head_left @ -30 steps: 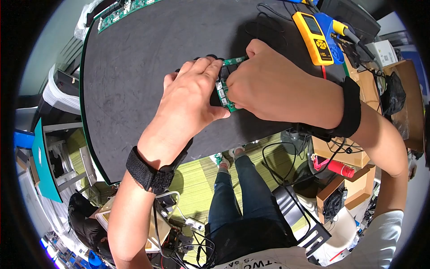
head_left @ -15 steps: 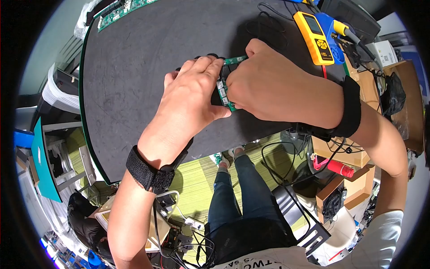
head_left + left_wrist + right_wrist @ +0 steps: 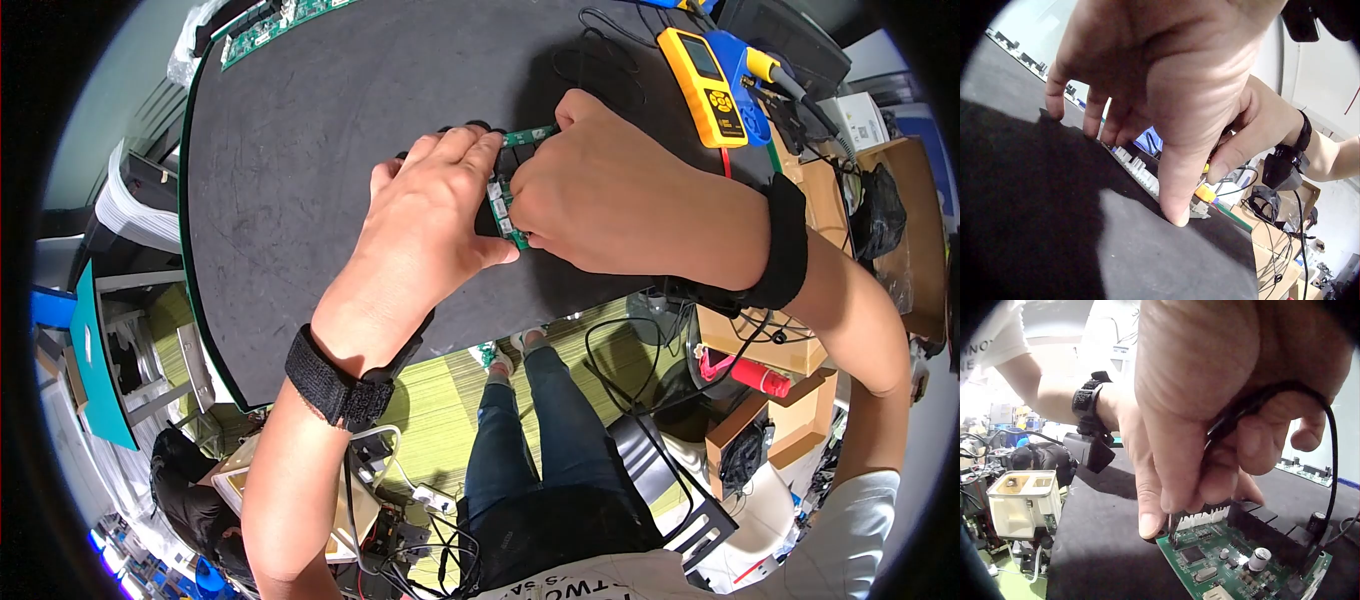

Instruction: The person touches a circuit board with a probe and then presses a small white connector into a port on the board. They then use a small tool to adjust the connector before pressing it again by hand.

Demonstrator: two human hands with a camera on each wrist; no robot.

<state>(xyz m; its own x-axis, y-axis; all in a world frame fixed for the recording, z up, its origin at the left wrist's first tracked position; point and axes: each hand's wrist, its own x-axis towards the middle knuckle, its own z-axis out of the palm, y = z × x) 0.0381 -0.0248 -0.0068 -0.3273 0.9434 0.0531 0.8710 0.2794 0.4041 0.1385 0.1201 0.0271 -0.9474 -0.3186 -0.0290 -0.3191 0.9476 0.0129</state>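
Note:
A green circuit board (image 3: 1235, 556) lies on the dark mat, partly hidden under both hands in the head view. White connectors (image 3: 1200, 519) line one edge, with black blocks (image 3: 1266, 525) behind them. My left hand (image 3: 425, 205) steadies the board from the left, thumb at its near corner and fingers along the far side. Above the connectors, my right hand (image 3: 610, 190) pinches a black cable (image 3: 1329, 425) with bent fingers. That cable loops out of the hand and down past the board's far side. The fingers hide what lies at their tips.
A yellow handheld meter (image 3: 702, 88) lies at the back right beside a blue holder (image 3: 738, 70). Thin black wire (image 3: 600, 55) curls on the mat behind the right hand. Another green board (image 3: 275, 28) stands at the far left edge. Cardboard boxes (image 3: 780, 420) and cables sit below the table's right side.

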